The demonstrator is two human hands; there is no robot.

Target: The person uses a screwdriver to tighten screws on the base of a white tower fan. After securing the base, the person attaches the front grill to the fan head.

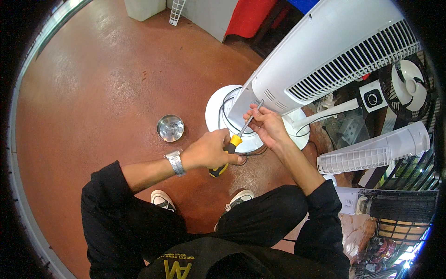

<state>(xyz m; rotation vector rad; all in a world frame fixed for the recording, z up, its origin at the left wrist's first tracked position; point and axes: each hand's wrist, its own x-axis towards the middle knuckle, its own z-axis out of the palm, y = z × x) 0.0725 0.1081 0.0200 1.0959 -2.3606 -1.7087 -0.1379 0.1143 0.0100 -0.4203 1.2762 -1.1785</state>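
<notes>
A white tower fan (299, 58) with a slatted grille stands tilted in view on a round white base (215, 108). My left hand (206, 149), with a silver watch at the wrist, is closed round the black-and-yellow handle of a screwdriver (236, 140). Up near the tip, my right hand (269, 128) pinches the metal shaft between thumb and fingers. The tip meets the lower body of the fan beside some small vent slots; what it touches there is too small to make out. A black cord (223, 104) loops over the base.
A round metal bowl (159, 126) with small contents sits on the reddish floor to the left. At right are a pedestal fan (411, 86), a white grille part (355, 161) and other fan pieces. A white bin (144, 9) stands at the far side.
</notes>
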